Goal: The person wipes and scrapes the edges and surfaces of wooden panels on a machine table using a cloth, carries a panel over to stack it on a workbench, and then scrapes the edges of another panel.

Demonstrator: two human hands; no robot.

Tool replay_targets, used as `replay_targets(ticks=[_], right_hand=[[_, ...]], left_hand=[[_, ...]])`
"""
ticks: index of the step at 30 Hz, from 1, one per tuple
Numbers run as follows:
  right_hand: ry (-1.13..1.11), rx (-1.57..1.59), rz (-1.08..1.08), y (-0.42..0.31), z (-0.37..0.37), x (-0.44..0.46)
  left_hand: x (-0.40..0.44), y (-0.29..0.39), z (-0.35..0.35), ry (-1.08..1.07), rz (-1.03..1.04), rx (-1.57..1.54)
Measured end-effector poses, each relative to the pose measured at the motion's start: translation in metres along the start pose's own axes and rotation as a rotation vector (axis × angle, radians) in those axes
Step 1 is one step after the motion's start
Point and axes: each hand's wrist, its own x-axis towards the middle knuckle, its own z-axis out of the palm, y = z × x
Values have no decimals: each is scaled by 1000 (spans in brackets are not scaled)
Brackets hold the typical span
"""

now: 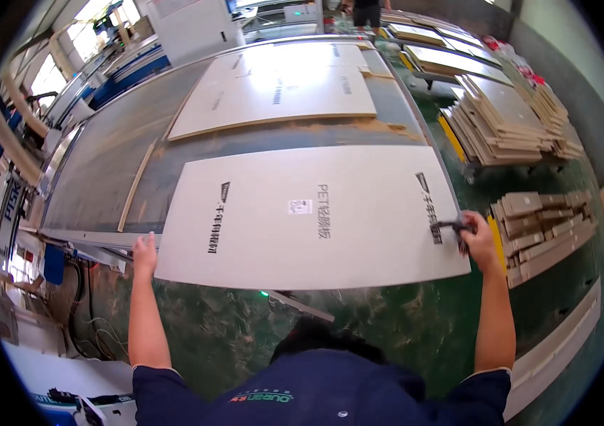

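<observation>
Right hand [481, 240] closed around dark tool [448, 225] at right edge of white panel [273, 224]; left hand [144, 257] at left edge, clamping unclear. Panel lies at near end of table [100, 181]. Likely stiff, heavy, slick-faced; best held by opposite edges.

The near panel [266, 220] looked smooth and satiny, its label [300, 206] papery; the far panel [281, 92] was glossy. The bed [96, 184] looked like dull metal, the shirt [330, 387] matt cloth.
</observation>
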Motion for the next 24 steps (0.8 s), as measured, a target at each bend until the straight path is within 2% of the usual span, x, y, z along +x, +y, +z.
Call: replay_targets(ticks=[1, 2, 3, 4, 5, 6, 7, 9, 11, 14, 17, 19, 21, 22, 24], right_hand=[[124, -300, -151, 25, 3, 6], [151, -492, -229, 44, -1, 12], [154, -489, -136, 33, 3, 7], [149, -444, -179, 68, -11, 20], [171, -239, 107, 25, 2, 3], [192, -214, 137, 31, 0, 6], [213, -188, 166, 31, 1, 7], [185, -127, 249, 32, 2, 6], [155, -132, 285, 35, 1, 12], [201, -386, 208, 23, 17, 11], [263, -523, 253, -1, 33, 11], [425, -687, -122, 37, 16, 30], [553, -768, -518, 39, 14, 47], [438, -394, -206, -15, 41, 37], [94, 256, -5, -36, 35, 56]], left_hand=[[1, 6, 1, -59, -80, -25], [2, 9, 3, -119, -162, -54], [-1, 12, 7, -185, -245, -82], [-8, 24, 3, -229, -294, -103], [-15, 41, -8, -273, -339, -126], [-18, 45, -13, -317, -382, -149], [-20, 39, -4, -261, -321, -181], [-19, 23, 4, -312, -297, -180], [-22, 42, -6, -320, -272, -90], [-26, 62, -19, -358, -269, 0], [-23, 80, -30, -390, -272, 39], [-15, 80, -19, -219, -126, 43], [-10, 88, -8, -101, -4, 12], [-5, 103, -4, -60, 51, -20], [9, 132, 7, -22, 155, -136]])
